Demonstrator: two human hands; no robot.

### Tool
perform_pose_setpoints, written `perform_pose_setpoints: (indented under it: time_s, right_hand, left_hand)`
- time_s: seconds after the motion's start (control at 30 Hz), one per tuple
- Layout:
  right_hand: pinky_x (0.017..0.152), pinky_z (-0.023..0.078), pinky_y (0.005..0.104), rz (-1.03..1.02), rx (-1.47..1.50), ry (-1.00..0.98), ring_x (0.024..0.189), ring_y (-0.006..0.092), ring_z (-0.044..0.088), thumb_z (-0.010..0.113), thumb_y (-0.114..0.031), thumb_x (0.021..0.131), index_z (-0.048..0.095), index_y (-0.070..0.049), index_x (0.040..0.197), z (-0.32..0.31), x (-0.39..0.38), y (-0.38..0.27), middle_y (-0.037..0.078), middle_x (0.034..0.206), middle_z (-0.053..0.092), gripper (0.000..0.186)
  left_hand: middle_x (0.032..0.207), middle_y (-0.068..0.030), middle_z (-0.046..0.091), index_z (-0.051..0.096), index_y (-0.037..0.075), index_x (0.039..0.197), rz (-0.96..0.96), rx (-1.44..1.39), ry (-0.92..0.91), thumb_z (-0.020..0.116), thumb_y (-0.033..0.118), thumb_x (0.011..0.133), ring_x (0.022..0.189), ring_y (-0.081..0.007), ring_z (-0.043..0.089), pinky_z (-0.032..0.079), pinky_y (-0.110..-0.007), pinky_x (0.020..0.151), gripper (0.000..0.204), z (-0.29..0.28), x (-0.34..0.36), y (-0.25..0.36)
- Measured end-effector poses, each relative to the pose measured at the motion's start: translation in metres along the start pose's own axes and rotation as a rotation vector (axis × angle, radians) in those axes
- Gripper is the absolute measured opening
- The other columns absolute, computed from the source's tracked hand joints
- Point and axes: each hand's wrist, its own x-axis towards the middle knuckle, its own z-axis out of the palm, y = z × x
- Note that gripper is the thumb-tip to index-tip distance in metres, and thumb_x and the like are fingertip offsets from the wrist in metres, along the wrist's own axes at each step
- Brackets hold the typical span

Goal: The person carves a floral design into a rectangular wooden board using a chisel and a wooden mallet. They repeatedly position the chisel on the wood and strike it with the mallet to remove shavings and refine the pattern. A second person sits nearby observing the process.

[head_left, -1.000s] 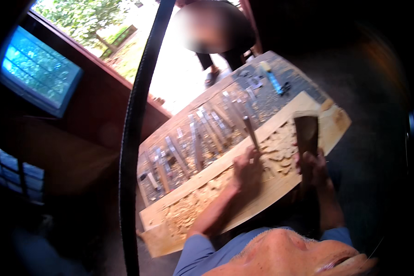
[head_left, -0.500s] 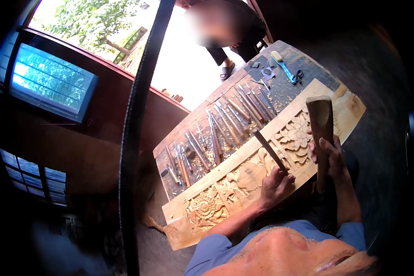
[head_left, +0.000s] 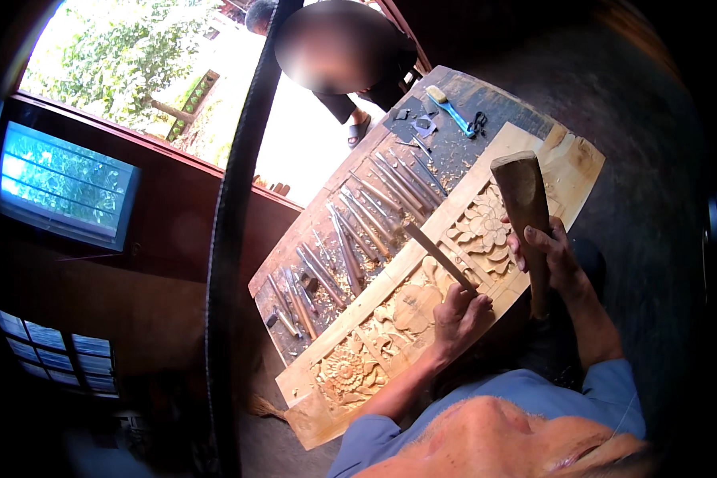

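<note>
The board (head_left: 580, 163) was found laid along the near side of the table (head_left: 526, 105), with its relief facing up. At its left end a sunflower (head_left: 345, 370) had been cut with distinct petals, and toward its right end a large blossom (head_left: 486, 225) had been shaped with layered petals. Between them, a broad disc (head_left: 414, 309) was noted as smooth and without petals, though foliage had been roughed out around it; detailing there was judged to be outstanding, and the carving was assessed as well advanced but incomplete. Whether the two flowers had received their final finish could not be determined. A chisel (head_left: 438, 253) was held slanting in the closed left hand (head_left: 460, 317), near its lower end, at the board's near edge; contact between its tip and the wood could not be confirmed. A mallet (head_left: 526, 191) was gripped, head up, by the right hand (head_left: 555, 253). Compared with the frame of one second earlier, the left hand had been drawn back from the middle of the board to its near edge, the chisel was tipped lower, and the mallet was leaned further left.
</note>
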Motion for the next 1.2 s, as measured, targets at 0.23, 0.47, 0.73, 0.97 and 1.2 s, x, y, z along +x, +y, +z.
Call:
perform_pose_setpoints:
  time_s: [0.23, 0.47, 0.73, 0.97, 1.2]
  right_hand:
    - [0.057, 0.048, 0.0234, 0.053, -0.003, -0.032, 0.061, 0.0102, 0.058, 0.064, -0.037, 0.097, 0.06, 0.004, 0.128, 0.006, -0.001, -0.012, 0.006, 0.08, 0.064, 0.053]
    - [0.056, 0.048, 0.0235, 0.04, 0.022, 0.004, 0.06, 0.0103, 0.058, 0.063, -0.04, 0.099, 0.06, 0.005, 0.129, 0.002, -0.005, -0.01, 0.006, 0.08, 0.064, 0.054]
    - [0.056, 0.048, 0.0236, 0.042, 0.069, 0.009, 0.06, 0.0104, 0.059, 0.063, -0.041, 0.099, 0.061, 0.005, 0.129, 0.002, -0.008, -0.017, 0.006, 0.079, 0.064, 0.055]
    - [0.057, 0.048, 0.0226, -0.007, 0.065, -0.044, 0.061, 0.0093, 0.058, 0.062, -0.042, 0.1, 0.06, 0.004, 0.128, -0.002, -0.009, -0.017, 0.005, 0.081, 0.063, 0.054]
    - [0.058, 0.048, 0.022, 0.009, 0.069, -0.031, 0.061, 0.0086, 0.058, 0.061, -0.041, 0.101, 0.061, 0.003, 0.127, -0.002, -0.007, -0.013, 0.004, 0.082, 0.063, 0.051]
  left_hand:
    - [0.088, -0.0097, 0.07, 0.053, 0.001, 0.123, -0.038, -0.126, 0.0, 0.062, 0.007, 0.103, 0.074, -0.0108, 0.065, 0.054, -0.027, 0.063, 0.023, 0.0, -0.002, 0.001]
    - [0.088, -0.0096, 0.072, 0.053, 0.003, 0.125, -0.164, -0.108, 0.052, 0.063, 0.009, 0.103, 0.077, -0.0111, 0.066, 0.054, -0.027, 0.065, 0.025, 0.0, 0.004, 0.008]
    - [0.089, -0.0092, 0.073, 0.054, 0.003, 0.124, -0.226, -0.144, 0.083, 0.065, 0.01, 0.102, 0.077, -0.0111, 0.067, 0.054, -0.026, 0.067, 0.026, 0.001, 0.006, 0.014]
    - [0.087, -0.0093, 0.07, 0.053, 0.001, 0.123, -0.215, -0.187, 0.055, 0.063, 0.01, 0.103, 0.072, -0.0101, 0.062, 0.053, -0.026, 0.062, 0.025, 0.005, 0.005, 0.025]
    - [0.088, -0.0104, 0.07, 0.052, -0.001, 0.122, -0.163, -0.072, 0.031, 0.059, 0.012, 0.104, 0.071, -0.0108, 0.063, 0.053, -0.027, 0.061, 0.024, 0.002, 0.008, 0.025]
